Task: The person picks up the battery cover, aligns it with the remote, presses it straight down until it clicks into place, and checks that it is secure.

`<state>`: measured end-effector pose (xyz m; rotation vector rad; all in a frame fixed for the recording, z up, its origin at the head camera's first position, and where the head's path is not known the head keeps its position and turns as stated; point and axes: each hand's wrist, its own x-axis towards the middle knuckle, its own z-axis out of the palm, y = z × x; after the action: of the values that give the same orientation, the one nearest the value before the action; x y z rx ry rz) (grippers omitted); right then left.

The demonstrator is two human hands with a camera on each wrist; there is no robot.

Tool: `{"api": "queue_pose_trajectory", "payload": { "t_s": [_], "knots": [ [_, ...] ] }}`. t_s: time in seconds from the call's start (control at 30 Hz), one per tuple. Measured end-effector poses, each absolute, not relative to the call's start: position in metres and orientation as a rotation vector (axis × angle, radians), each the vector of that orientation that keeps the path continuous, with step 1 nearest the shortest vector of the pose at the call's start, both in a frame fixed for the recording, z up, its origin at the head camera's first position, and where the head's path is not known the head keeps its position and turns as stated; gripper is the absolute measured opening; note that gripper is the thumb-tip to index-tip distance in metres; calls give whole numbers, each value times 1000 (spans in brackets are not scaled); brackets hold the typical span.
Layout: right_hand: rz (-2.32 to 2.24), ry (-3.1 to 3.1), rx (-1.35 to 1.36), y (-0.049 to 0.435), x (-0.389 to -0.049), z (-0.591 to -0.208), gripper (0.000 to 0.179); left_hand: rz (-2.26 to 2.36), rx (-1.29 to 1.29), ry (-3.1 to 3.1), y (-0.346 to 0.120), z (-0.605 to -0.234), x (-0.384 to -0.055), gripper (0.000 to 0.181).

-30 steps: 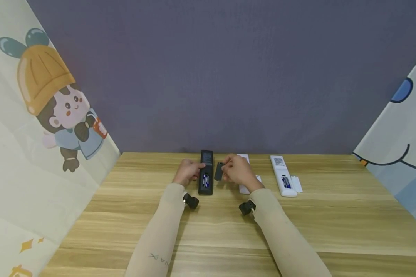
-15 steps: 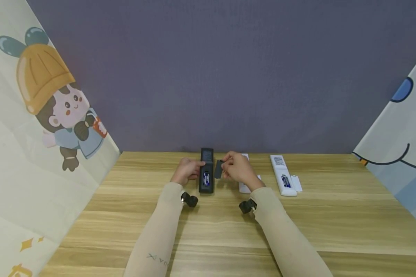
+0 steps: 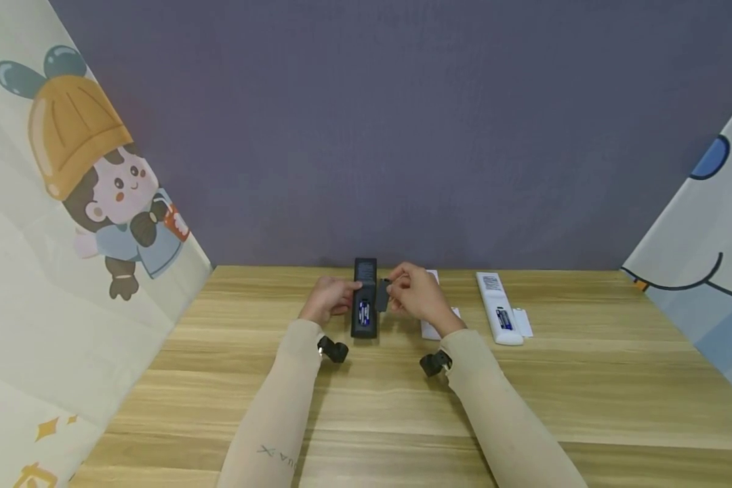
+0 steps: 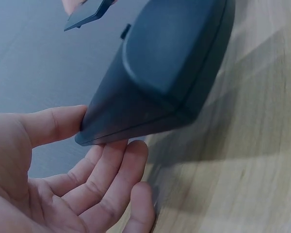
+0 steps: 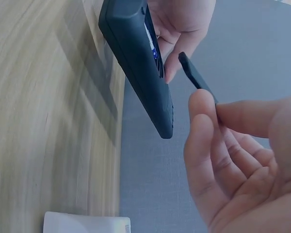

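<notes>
A black remote control (image 3: 364,271) is held back side up by my left hand (image 3: 329,298), the thumb on its back and the fingers beneath. Blue batteries (image 3: 364,313) lie in its uncovered compartment. The left wrist view shows the remote (image 4: 150,63) raised off the table, its shadow falling on the wood. My right hand (image 3: 417,293) pinches a thin black battery cover (image 3: 382,295) between thumb and fingertips, just right of the remote. In the right wrist view the cover (image 5: 196,75) stands apart from the remote (image 5: 140,73), tilted beside its open compartment.
Partly behind my right hand lies a white remote (image 3: 430,332) with a white cover (image 3: 455,312). Farther right is another white remote (image 3: 491,291), batteries showing, its cover (image 3: 522,322) alongside. A dark grey wall (image 3: 366,135) rises behind the wooden table (image 3: 366,420).
The black cover in my right hand has shifted slightly left and up, closer to the black remote. The remote has moved a little upward in view with my left hand still holding it.
</notes>
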<state>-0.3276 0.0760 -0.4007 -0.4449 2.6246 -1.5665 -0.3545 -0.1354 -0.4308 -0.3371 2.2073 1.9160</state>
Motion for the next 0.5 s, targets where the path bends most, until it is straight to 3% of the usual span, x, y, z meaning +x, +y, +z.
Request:
{"api": "queue_pose_trajectory", "payload": {
  "t_s": [0.5],
  "knots": [
    [-1695, 2540, -430, 68, -324, -401, 15, 1917, -325, 2189, -138, -425, -354, 19]
  ]
}}
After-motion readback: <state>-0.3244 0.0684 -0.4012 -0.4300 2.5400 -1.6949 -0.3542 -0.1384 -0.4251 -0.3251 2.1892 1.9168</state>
